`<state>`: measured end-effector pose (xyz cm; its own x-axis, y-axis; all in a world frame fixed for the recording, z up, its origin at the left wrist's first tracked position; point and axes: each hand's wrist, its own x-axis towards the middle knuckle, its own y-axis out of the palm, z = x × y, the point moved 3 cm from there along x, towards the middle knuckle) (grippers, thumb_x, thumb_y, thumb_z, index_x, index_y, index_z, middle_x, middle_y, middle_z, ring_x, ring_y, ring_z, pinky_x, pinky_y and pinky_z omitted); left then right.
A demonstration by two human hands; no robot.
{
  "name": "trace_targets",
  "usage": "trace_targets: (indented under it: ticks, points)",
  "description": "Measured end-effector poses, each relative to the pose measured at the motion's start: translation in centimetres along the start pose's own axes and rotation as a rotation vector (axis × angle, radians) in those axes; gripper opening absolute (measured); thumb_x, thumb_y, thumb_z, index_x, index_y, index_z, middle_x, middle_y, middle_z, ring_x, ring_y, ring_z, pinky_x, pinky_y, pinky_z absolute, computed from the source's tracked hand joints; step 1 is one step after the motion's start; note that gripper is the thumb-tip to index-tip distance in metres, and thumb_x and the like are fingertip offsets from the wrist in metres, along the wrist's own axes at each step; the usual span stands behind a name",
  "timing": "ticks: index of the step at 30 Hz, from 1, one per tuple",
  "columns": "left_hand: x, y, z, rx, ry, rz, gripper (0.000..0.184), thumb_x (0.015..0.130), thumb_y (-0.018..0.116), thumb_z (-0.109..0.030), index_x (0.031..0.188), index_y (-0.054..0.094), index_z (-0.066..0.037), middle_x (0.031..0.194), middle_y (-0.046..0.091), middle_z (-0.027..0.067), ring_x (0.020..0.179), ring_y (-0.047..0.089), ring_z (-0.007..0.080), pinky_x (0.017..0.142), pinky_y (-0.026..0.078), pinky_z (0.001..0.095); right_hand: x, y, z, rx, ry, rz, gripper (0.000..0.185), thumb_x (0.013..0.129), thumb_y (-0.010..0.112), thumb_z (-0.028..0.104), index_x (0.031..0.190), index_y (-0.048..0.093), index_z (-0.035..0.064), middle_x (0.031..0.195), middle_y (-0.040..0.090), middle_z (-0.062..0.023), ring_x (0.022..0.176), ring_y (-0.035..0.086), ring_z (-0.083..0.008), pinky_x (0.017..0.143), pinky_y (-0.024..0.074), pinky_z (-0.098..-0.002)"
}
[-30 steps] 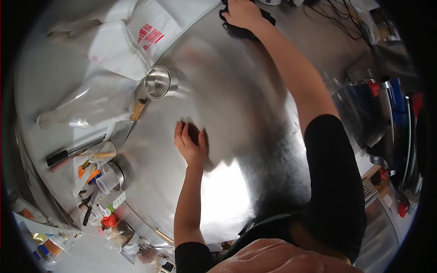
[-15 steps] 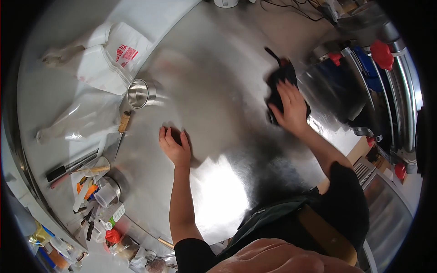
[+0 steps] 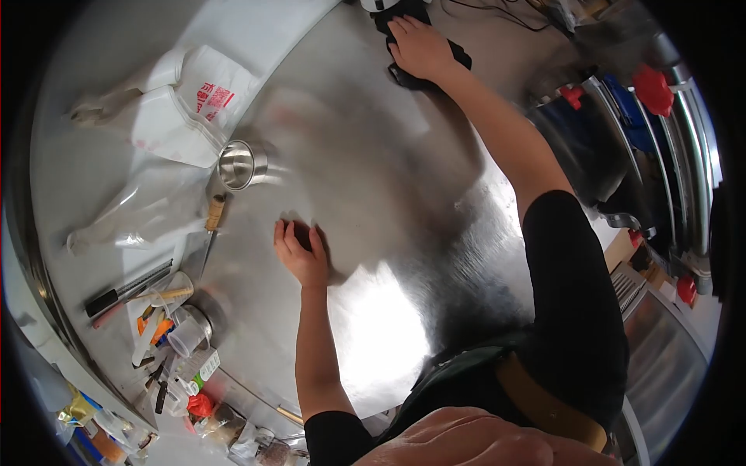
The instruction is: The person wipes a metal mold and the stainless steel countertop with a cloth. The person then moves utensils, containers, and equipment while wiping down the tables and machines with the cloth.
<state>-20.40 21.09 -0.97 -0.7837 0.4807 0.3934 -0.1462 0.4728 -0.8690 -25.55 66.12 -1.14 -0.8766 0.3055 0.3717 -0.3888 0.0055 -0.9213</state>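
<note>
My right hand (image 3: 422,48) presses on a black cloth (image 3: 409,78) at the far side of the shiny steel tabletop (image 3: 373,179). The cloth is bunched under the palm and spreads out past the fingers. My left hand (image 3: 301,255) rests on the steel nearer to me, its fingers bent and apart, holding nothing. Up and to the left of it stands a round metal cup (image 3: 238,165). A wooden-handled knife (image 3: 214,214) lies just below that cup.
White plastic bags with red print (image 3: 214,99) and a clear bag (image 3: 144,206) lie at the left. Lower left, a transparent plastic cup (image 3: 186,336) sits among several tools. A white object (image 3: 378,5) and dark cables (image 3: 509,17) are at the back. Metal equipment with red knobs (image 3: 653,89) stands right.
My right hand has slid the black cloth away from me and to the left, toward the white object at the back. My left hand has stayed about where it was.
</note>
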Motion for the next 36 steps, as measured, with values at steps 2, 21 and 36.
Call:
trace_targets:
  ticks: [2,21,36]
  points:
    - [-0.2,-0.1,-0.1,0.006,-0.01,-0.002,0.042,0.086,0.068,-0.021,0.119,0.053,0.0,0.132,0.05,0.0225,0.117,0.05,0.042,0.096,0.041,0.0506,0.3,0.6,-1.1,-0.055,-0.019,-0.025,0.046,0.091,0.054,0.029,0.129,0.051,0.003,0.134,0.056,-0.0133,0.126,0.05,-0.0296,0.103,0.0427,-0.0405]
    - [0.4,-0.3,-0.6,0.003,-0.024,-0.032,0.045,0.084,0.07,-0.024,0.118,0.053,0.0,0.129,0.051,0.0222,0.118,0.05,0.0414,0.096,0.041,0.0501,-15.5,-8.2,-2.1,0.032,0.041,-0.018,0.047,0.086,0.058,0.018,0.129,0.051,0.0009,0.139,0.048,-0.0185,0.128,0.046,-0.0373,0.106,0.0393,-0.0434]
    - [0.5,-0.3,-0.7,0.035,-0.028,0.012,0.041,0.084,0.07,-0.018,0.116,0.055,0.002,0.13,0.052,0.0227,0.118,0.052,0.0414,0.095,0.043,0.0494,5.0,2.1,-22.4,-0.35,0.456,0.127,0.05,0.092,0.044,0.035,0.122,0.061,-0.0017,0.133,0.054,-0.0225,0.12,0.053,-0.0374,0.104,0.0391,-0.0457]
